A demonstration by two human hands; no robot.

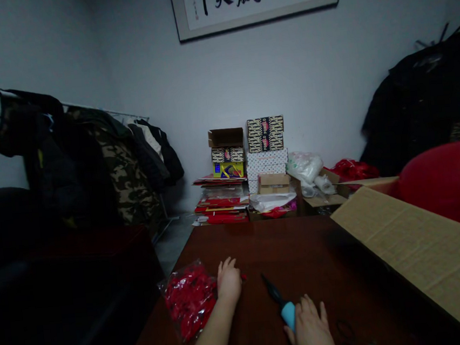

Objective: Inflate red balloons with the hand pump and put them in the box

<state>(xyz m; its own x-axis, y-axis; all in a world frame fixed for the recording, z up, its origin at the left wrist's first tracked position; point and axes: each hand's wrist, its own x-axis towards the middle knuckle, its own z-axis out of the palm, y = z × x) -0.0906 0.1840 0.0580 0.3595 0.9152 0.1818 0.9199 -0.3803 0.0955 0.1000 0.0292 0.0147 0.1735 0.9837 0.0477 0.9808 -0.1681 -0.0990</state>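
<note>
Head view, one frame, dim room. Left hand [228,281] lies palm-down on the dark red-brown wooden desk [303,252], fingers loosely together, at the right edge of a clear plastic bag of small red uninflated balloons [189,301]; a scrap of red shows just beyond the fingers, but whether the hand pinches anything there I cannot tell. The bag sits at the desk's near-left corner, full-looking, mouth not discernible. Right hand [310,333] rests low in the frame, fingers curled over the light-blue grip of a small hand tool with a black tapered nozzle [278,300], likely a balloon pump; nozzle points up-left towards the left hand and has nothing on it. One large glossy red inflated balloon [451,184] sits at right in or behind a big open brown cardboard box [416,252] whose flap leans over the desk's right side. Judgement on progress: at least one balloon appears done and stowed; the bag looks largely unused, so most of the work seems left. No balloon is fitted on the nozzle. A thin dark loop [345,329], possibly an elastic band, lies beside the right hand. Beyond the desk: stacked patterned cartons [266,147], coats on a rack [110,157].
</note>
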